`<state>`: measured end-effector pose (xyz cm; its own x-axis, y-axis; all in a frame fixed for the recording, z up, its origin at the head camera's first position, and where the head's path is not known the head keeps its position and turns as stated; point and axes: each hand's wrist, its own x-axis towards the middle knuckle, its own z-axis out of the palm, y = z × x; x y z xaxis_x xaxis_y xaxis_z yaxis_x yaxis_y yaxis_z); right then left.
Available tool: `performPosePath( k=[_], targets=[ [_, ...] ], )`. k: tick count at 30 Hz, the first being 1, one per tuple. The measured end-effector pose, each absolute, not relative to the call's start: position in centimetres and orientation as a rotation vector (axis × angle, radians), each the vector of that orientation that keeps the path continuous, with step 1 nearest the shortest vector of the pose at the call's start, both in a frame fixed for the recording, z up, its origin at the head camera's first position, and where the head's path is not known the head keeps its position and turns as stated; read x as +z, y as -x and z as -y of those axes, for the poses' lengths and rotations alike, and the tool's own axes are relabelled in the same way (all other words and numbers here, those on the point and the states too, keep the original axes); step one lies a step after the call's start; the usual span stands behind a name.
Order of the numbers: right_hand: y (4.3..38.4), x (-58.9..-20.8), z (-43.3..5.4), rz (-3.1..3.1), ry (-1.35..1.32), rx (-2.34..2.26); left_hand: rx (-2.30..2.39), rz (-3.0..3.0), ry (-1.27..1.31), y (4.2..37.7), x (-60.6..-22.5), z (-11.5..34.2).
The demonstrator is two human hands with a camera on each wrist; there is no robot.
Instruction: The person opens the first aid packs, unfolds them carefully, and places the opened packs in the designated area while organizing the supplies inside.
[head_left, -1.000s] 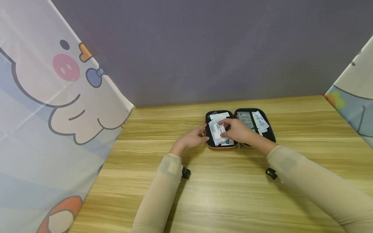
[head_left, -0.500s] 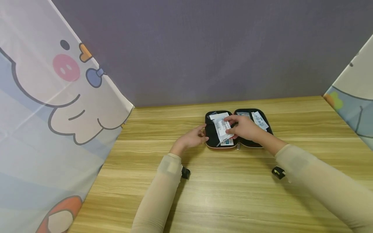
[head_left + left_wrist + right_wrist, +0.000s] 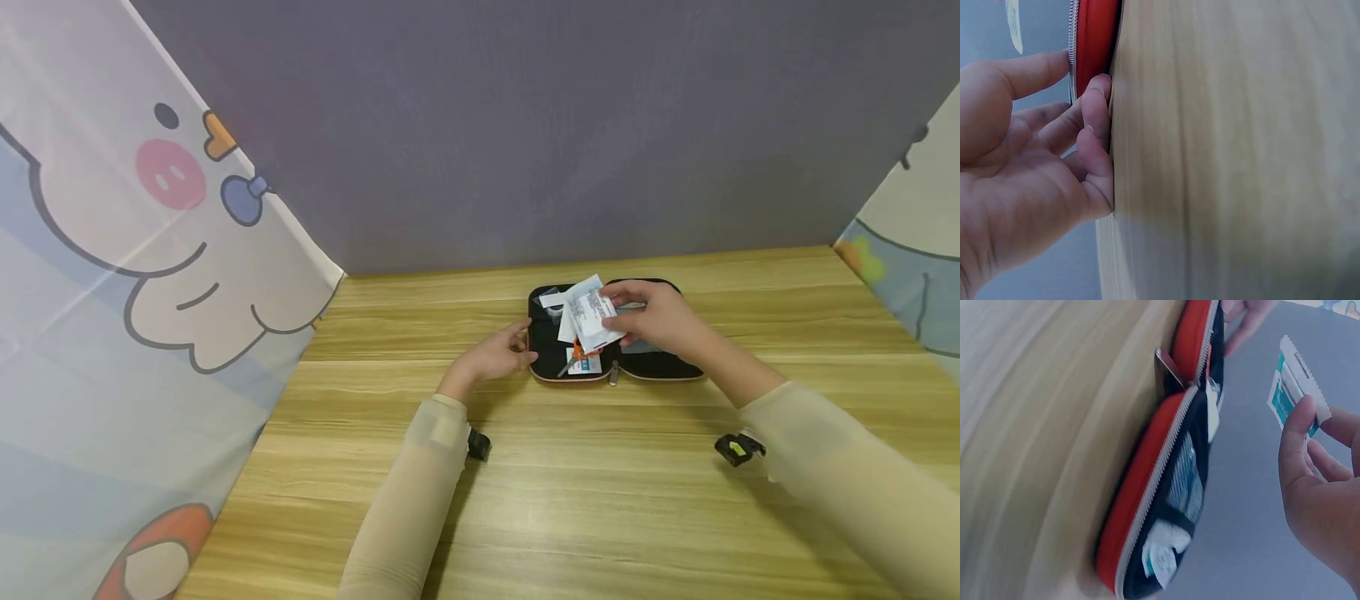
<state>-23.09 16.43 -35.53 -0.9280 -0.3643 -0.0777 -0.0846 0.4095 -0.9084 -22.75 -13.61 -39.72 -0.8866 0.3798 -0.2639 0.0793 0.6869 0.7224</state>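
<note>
An open red and black zippered first-aid case (image 3: 547,354) lies flat on the table with its two halves side by side. My left hand (image 3: 491,354) holds its left edge, thumb tip at the zipper and bent fingers against the red side (image 3: 1096,44) in the left wrist view. Above the case, my right hand (image 3: 667,323) pinches a flat white packet (image 3: 592,312) with printed text; the right wrist view shows the packet's teal print and serrated edge. Small scissors (image 3: 576,358) with orange handles lie in the left half, beside a white and blue packet (image 3: 592,363).
Clear plastic and white pieces (image 3: 552,302) lie at the back of the left half. In the right half, an elastic strap crosses several packets (image 3: 1166,540). A metal zipper pull (image 3: 614,373) hangs at the front. A grey wall (image 3: 562,125) stands behind the wooden table (image 3: 585,500).
My right hand has lifted the white packet up and to the right from the case's left half, uncovering the orange-handled scissors. The left hand stays at the case's edge.
</note>
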Motion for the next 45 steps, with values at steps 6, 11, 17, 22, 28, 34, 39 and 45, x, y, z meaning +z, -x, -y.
performPosePath(
  k=[6, 11, 17, 22, 28, 34, 39, 45],
  targets=[
    [22.5, -34.6, -18.8, -2.440, 0.399, -1.535, 1.049, -2.506, -0.351, 22.7, -39.6, 13.7],
    [22.4, -34.7, -21.4, -2.489, 0.388, -1.526, 1.042, -2.508, -0.356, 22.6, -39.4, 13.6],
    [22.8, -35.7, -24.4, -2.557, 0.285, -1.492, 1.048, -2.508, -0.356, 22.7, -39.5, 13.5],
    [23.5, -36.7, -26.4, -2.620, 0.237, -1.500, 1.071, -2.506, -0.353, 22.7, -39.4, 13.4],
    [24.1, -38.3, -27.6, -2.650, 0.220, -1.429, 1.070, -2.509, -0.346, 22.6, -39.7, 13.5],
    [24.3, -39.3, -27.6, -2.594, 0.187, -1.420, 1.066, -2.468, -0.372, 22.7, -39.5, 13.7],
    [24.5, -39.8, -27.3, -2.538, 0.195, -1.421, 1.055, -2.405, -0.389, 22.7, -39.2, 14.1],
    [24.6, -40.1, -26.9, -2.470, 0.222, -1.364, 1.033, -2.371, -0.393, 22.7, -39.0, 14.2]
  ],
)
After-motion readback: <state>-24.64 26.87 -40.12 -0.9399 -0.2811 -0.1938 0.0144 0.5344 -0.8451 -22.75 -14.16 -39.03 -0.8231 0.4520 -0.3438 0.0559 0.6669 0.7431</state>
